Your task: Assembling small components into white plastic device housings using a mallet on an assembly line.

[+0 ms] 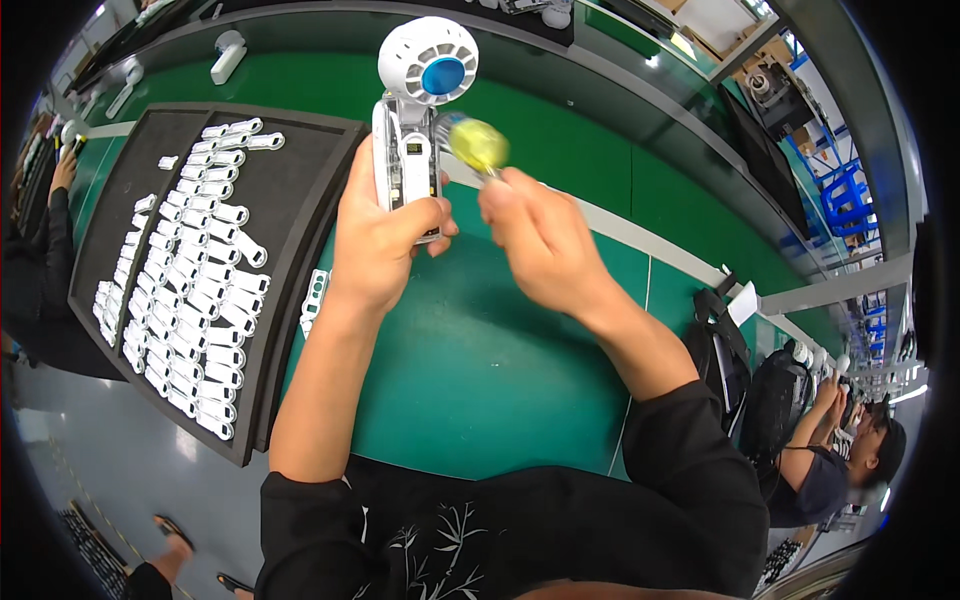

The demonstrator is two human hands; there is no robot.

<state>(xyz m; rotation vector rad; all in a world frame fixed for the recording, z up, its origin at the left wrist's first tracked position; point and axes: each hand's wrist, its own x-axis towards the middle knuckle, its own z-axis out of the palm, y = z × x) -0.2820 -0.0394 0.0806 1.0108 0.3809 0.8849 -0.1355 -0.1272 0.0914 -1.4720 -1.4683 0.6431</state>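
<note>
My left hand (pixel 385 235) grips a white handheld fan (pixel 428 62) upright by its handle, thumb across the lower front. The fan's round head has a blue centre. Its handle lacks a front cover, so a small display piece and inner parts show. My right hand (pixel 535 235) is closed, its fingertips pinching a yellow-green, rounded tool (pixel 478 143). This tool is smeared by motion and I cannot make out its kind. Its greyish end is beside the fan's neck; whether they touch I cannot tell.
A dark foam tray (pixel 290 215) at the left holds many white handle covers (pixel 205 270). Another white cover (pixel 315 300) lies beside it on the green table (pixel 470 370). Black bags (pixel 775 400) sit at the right, near a co-worker (pixel 825 450). A white fan (pixel 229 58) lies at the back.
</note>
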